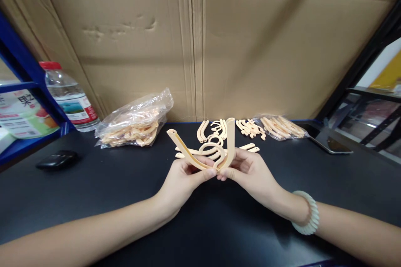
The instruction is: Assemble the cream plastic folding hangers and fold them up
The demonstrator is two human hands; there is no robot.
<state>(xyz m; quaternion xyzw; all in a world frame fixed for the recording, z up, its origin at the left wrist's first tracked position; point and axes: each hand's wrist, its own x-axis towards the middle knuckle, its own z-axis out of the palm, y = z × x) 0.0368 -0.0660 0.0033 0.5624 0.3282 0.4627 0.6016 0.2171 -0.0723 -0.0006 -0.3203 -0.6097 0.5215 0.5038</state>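
My left hand [183,179] pinches the lower end of a beige plastic hanger arm [185,151], which slants up to the left. In my right hand [252,171] is a second hanger arm [230,142], standing nearly upright. Both arms meet at my fingertips, with a curved hanger hook [211,144] rising between them. Whether the pieces are joined is hidden by my fingers. Just behind lie loose straight pieces [253,146], short curved pieces [203,131] and more hooks [223,127]. A pile of small hooks [250,128] sits to the right.
Clear bags of beige pieces lie at the back left [134,127] and back right [282,127]. A phone [333,145] rests at the right, a black mouse [58,159] at the left. Behind the mouse stands a water bottle [73,102]. Cardboard [140,50] walls the black table's [125,179] back.
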